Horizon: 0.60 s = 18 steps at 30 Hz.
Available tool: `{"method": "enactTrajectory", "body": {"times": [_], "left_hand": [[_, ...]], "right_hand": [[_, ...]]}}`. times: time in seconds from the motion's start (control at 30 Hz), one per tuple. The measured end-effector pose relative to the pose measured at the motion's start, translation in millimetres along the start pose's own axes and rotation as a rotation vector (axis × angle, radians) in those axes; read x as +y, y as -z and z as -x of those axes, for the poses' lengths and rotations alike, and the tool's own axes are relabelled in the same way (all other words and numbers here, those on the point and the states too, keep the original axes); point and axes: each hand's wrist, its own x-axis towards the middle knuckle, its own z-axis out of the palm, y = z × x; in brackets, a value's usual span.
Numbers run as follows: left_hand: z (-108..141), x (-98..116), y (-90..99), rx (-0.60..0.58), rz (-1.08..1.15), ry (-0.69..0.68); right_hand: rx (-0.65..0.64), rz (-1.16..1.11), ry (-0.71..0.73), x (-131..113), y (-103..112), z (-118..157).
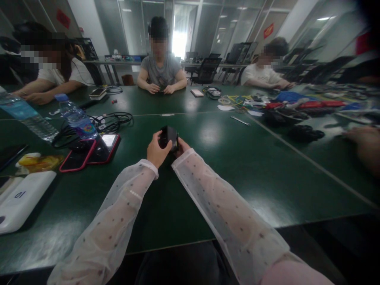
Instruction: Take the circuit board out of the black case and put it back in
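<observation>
Sheer sleeves (228, 206) lead to both hands (156, 153), gripping a black object (170, 135) between them.

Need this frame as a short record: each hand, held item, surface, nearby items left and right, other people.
left_hand: left hand gripping a black, boxy object
right_hand: right hand at the object's right side, fingers partly hidden
held_item_identity: cannot tell
surface: dark green, glossy table
nearby_left: clear plastic bottle with bluish-purple cap; red-rimmed dark phone; white rounded-corner device
far_right: slim silver metal tool
other_people: three seated across the table; another person's hand at right edge, blurred
</observation>
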Motion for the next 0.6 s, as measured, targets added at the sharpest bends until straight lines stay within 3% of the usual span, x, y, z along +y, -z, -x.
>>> {"method": "enactTrajectory", "body": {"times": [0.17,0.4,0.6], "left_hand": [[-9.5,-7.3,-1.7,0.035,0.352,0.172],[-20.7,-12.3,11.1,-0.01,1.071,0.753],[-26.8,-26.6,26.1,-0.078,1.397,0.871]], "right_hand": [[0.114,-0.101,-0.076,-2.5,4.8,-3.9],[0.117,-0.205,-0.135,-27.7,8.2,0.3],[0.184,-0.262,-0.17,-33.9,14.8,-0.2]]}}
